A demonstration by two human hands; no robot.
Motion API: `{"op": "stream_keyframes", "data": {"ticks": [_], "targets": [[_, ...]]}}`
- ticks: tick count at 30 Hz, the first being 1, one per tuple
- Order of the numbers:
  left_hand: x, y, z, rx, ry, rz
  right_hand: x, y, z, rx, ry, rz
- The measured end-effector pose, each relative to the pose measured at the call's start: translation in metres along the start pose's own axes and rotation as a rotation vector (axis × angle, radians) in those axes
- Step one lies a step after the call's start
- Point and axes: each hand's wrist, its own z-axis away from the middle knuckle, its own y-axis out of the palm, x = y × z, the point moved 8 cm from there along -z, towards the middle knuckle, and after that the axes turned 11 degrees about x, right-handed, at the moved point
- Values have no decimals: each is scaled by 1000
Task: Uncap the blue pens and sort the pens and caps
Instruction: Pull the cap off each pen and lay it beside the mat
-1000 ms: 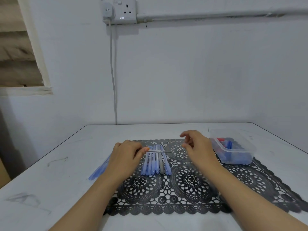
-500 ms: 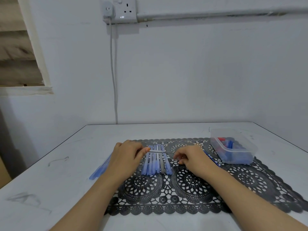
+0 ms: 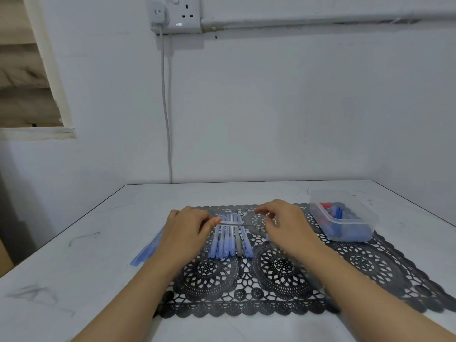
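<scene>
Pen [image 3: 234,223] in play is a skinny pale one with a dark tip, held sideways just over the row of blue pens [image 3: 230,240] on the black lace mat [image 3: 370,262], left hand [image 3: 187,230] pinching its left end. Right hand [image 3: 286,223] sits at the tip end with fingers curled, can't tell if it's gripping anything. Clear tub [image 3: 350,221] on the mat's right side holds blue caps [image 3: 339,213] and something red.

Left hand [image 3: 183,230] holds one pen [image 3: 233,223] crosswise over a row of blue pens [image 3: 229,243] on a black lace mat [image 3: 271,292].
</scene>
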Motion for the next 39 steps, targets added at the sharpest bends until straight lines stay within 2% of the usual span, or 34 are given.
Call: {"op": "stream_keyframes", "data": {"ticks": [4, 11, 21, 28, 33, 39], "targets": [[-1, -1, 0, 3, -6, -8, 26, -3, 7, -76, -148, 1], [-1, -2, 0, -16, 5, -8, 50, 26, 12, 46, -292, 84], [-3, -6, 1, -26, -9, -14, 37, 20, 6, 39, -186, 155], [-4, -7, 2, -22, -12, -9, 19, 2, 5, 39, -17, 418], [-2, -6, 2, -31, -13, -4, 10, 5, 2, 95, -4, 607], [-1, -9, 3, -43, -19, 5, 6, -9, 5, 52, 48, 683]]}}
